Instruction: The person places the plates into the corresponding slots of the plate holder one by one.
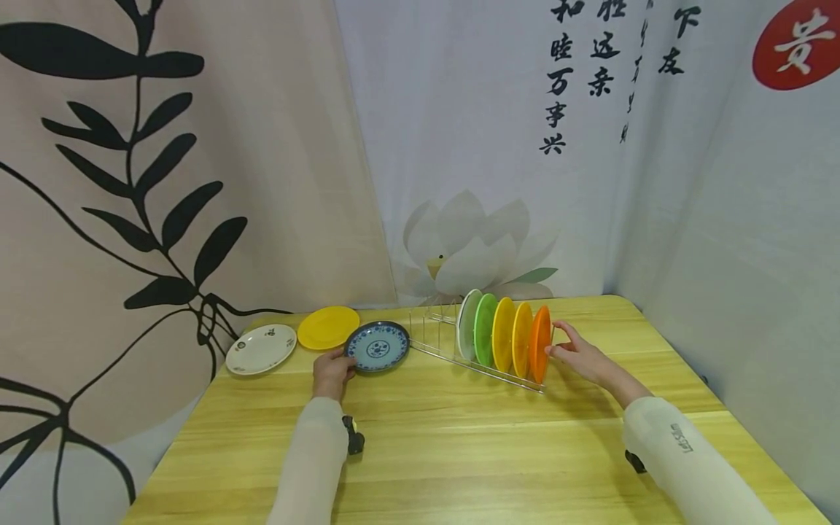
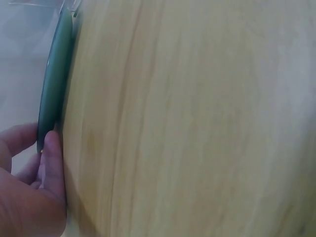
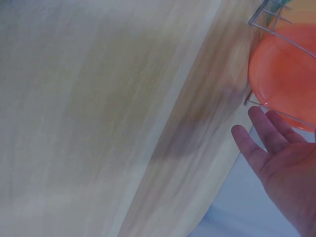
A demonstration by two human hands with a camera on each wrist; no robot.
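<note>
My left hand [image 1: 333, 373] pinches the near left rim of a blue patterned plate [image 1: 377, 346], thumb on one face and fingers on the other in the left wrist view. The plate's far rim is close to the left end of a wire dish rack [image 1: 475, 367]; whether they touch, I cannot tell. At the rack's right end is my right hand [image 1: 586, 361], beside an orange plate [image 1: 540, 344] standing on edge. The right wrist view shows this hand's fingers [image 3: 265, 131] extended near the rack's wire; its thumb is mostly out of view.
Left of the orange plate, the rack holds two yellow plates [image 1: 503, 335], a green plate [image 1: 484, 329] and a white plate [image 1: 467, 324] upright. A yellow plate [image 1: 328, 328] and a white patterned plate [image 1: 261, 350] lie on the wooden table [image 1: 446, 452]. A printed curtain [image 1: 295, 182] hangs behind.
</note>
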